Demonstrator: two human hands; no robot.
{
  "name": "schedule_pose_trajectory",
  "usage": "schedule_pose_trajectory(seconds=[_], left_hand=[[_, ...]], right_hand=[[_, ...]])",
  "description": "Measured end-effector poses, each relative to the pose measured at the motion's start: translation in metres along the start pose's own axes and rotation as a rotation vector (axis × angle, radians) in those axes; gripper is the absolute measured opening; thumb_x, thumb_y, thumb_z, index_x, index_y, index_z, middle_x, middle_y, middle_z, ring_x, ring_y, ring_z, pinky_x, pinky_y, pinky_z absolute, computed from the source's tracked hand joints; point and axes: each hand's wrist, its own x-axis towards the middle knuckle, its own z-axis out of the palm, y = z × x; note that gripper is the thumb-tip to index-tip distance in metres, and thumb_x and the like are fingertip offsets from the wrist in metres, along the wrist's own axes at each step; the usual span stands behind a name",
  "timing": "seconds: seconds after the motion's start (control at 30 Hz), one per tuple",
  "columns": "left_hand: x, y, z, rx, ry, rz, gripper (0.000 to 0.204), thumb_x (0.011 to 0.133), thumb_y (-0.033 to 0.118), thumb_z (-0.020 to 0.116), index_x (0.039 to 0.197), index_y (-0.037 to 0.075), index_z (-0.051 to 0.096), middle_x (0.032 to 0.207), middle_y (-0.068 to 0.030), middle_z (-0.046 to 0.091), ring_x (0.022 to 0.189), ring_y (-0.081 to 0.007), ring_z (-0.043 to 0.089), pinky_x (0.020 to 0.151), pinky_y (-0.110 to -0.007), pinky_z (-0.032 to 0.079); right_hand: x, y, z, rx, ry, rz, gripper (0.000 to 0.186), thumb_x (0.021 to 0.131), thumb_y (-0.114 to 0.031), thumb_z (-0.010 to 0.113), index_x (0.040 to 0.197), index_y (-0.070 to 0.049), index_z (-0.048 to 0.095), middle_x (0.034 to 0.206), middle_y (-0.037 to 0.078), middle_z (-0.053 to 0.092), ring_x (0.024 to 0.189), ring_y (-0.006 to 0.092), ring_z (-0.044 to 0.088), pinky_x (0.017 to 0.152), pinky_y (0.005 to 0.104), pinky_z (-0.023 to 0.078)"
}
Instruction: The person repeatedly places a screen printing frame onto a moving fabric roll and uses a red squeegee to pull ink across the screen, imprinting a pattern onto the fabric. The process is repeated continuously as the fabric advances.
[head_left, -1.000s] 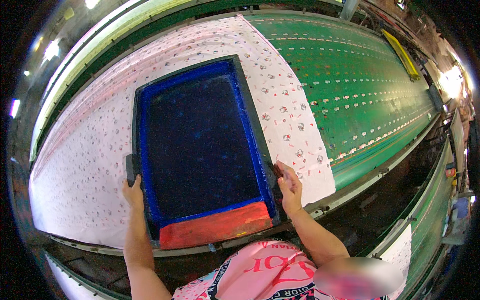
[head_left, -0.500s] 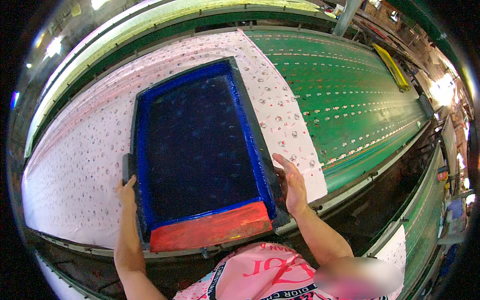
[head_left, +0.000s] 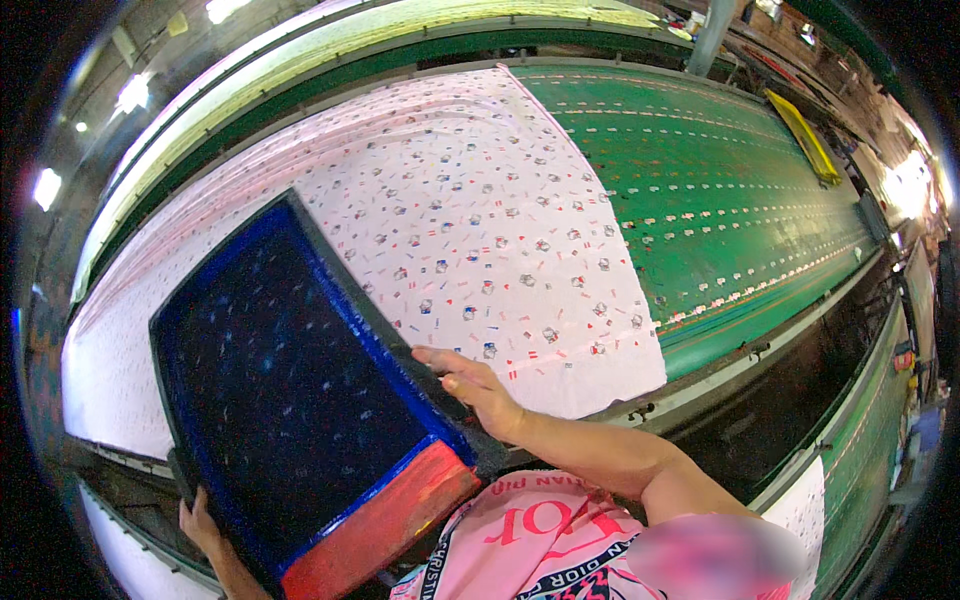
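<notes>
A screen printing frame point(head_left: 290, 370) with a dark mesh, blue borders and a red strip along its near end is held tilted at the left, over the near edge of the printing table. My left hand point(head_left: 203, 522) grips its left side low down; most of those fingers are hidden behind the frame. On its right side, near the red strip, my right hand point(head_left: 480, 392) is closed round the edge. White fabric point(head_left: 500, 250) printed with small blue, red and grey motifs lies beyond and to the right of the frame.
The green table top point(head_left: 740, 210) continues right of the fabric, with rows of small white marks. A yellow frame point(head_left: 803, 138) lies at its far right end. Another long table with pale yellow fabric point(head_left: 400, 30) runs behind. A dark aisle point(head_left: 760, 415) separates the nearer right table.
The frame has come off the fabric and swung left toward me, turning as it moved. Motifs with blue now show where it lay. My right hand has closed on its side.
</notes>
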Motion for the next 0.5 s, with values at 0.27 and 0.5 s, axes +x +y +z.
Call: schedule_pose_trajectory(seconds=[0.27, 0.5], left_hand=[[-0.16, -0.059, -0.089, -0.387, 0.325, -0.488, 0.068, 0.083, 0.012, 0.102, 0.128, -0.026, 0.069, 0.118, -0.0305, 0.077, 0.094, -0.0393, 0.076, 0.088, -0.053, 0.068], [-0.193, -0.053, -0.095, -0.274, 0.344, -0.539, 0.071, 0.085, 0.017, 0.101, 0.133, -0.024, 0.067, 0.122, -0.031, 0.076, 0.098, -0.0403, 0.076, 0.091, -0.054, 0.067]], right_hand=[[0.019, 0.038, 0.062, 0.061, -0.338, 0.113, 0.067, 0.116, -0.042, 0.064, 0.165, 0.003, 0.057, 0.169, 0.016, 0.059, 0.16, 0.0261, 0.047, 0.135, 0.0445, 0.031], [0.012, 0.041, 0.089, 0.211, -0.362, 0.171, 0.055, 0.114, -0.032, 0.07, 0.157, 0.003, 0.065, 0.155, 0.012, 0.07, 0.144, 0.0203, 0.06, 0.127, 0.0381, 0.042]])
